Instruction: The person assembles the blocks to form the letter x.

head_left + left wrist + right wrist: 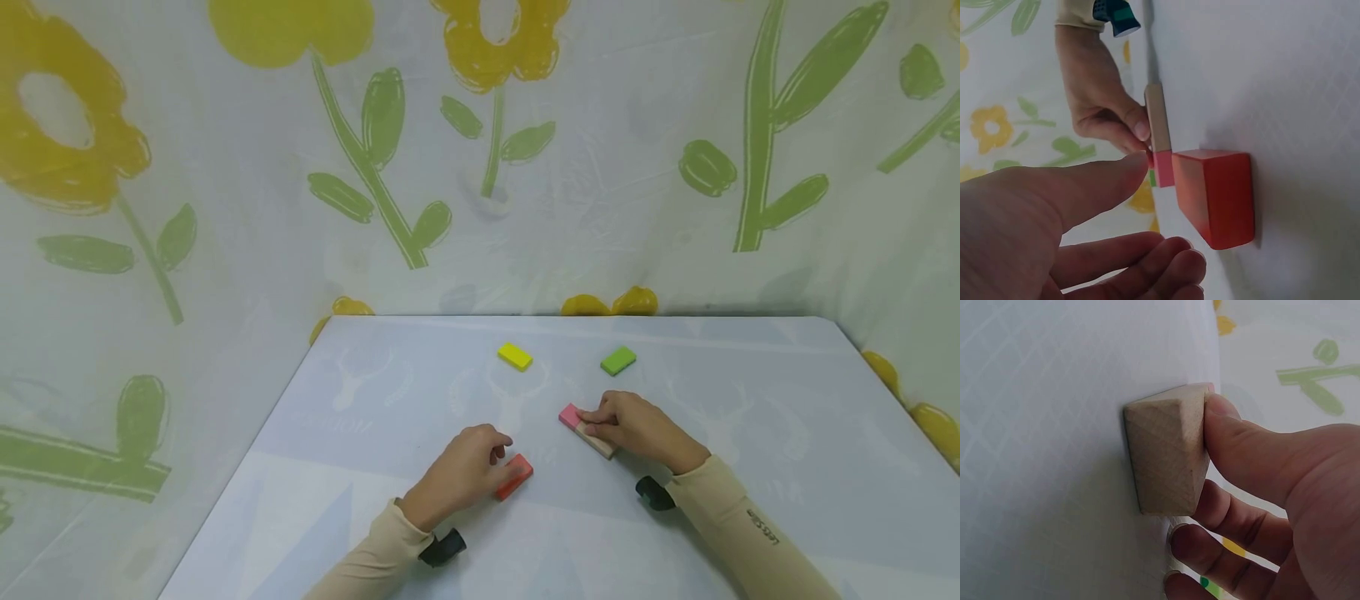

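My right hand [641, 427] pinches a plain wooden block [602, 445] between thumb and fingers. This block lies flat on the table, end to end with a pink block [569, 414]. In the right wrist view the wooden block [1160, 456] shows its bare end, and the thumb sits on its far edge. My left hand [461, 468] hovers beside a red block [516, 477], its fingers loosely bent. The left wrist view shows the thumb and fingers apart from the red block [1229, 200], with nothing between them.
Farther back on the table [420, 383] lie a yellow block [515, 357] and a green block [618, 361]. A flower-printed cloth [585, 167] hangs behind the table's back edge and along the left side. Each wrist wears a dark camera.
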`<state>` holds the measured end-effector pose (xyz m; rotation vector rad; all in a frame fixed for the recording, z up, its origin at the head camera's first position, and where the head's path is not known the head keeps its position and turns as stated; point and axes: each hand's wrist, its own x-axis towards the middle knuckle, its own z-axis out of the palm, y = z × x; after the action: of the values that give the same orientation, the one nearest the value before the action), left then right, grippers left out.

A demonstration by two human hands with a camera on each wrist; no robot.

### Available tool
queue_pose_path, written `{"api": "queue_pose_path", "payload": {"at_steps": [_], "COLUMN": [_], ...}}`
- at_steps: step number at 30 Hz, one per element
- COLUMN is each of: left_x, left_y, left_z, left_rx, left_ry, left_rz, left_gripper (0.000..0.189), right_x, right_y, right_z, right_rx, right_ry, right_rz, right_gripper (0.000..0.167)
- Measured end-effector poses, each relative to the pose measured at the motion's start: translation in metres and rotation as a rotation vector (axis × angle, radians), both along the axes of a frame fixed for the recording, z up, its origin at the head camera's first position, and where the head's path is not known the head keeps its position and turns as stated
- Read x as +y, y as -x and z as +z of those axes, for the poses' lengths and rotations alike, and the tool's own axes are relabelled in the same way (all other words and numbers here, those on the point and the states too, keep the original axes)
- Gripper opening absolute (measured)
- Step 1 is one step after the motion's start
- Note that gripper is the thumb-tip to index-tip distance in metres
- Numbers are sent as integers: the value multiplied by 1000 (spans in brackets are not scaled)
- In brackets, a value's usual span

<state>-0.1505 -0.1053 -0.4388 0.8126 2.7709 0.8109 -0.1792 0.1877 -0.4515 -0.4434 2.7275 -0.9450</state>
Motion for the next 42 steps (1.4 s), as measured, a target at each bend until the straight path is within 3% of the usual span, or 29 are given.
{"api": "queue_pose_path", "payload": {"at_steps": [8,23,42], "left_x": [-1,-1,1], "left_y": [-5,-9,-12], "left_z": [-1,-4,-4], "left_rx": [55,7,85], "left_ry": [60,119,174], "left_rz": [-27,-28,-24], "left_gripper": [26,27,20], "right_x": [2,2,2], "right_y": [-1,-1,0], "right_z": [-1,-1,-4], "right_rx": [31,22,34], "right_ry": [14,5,16], "right_rz": [13,1,12], "right_gripper": [35,36,33]}}
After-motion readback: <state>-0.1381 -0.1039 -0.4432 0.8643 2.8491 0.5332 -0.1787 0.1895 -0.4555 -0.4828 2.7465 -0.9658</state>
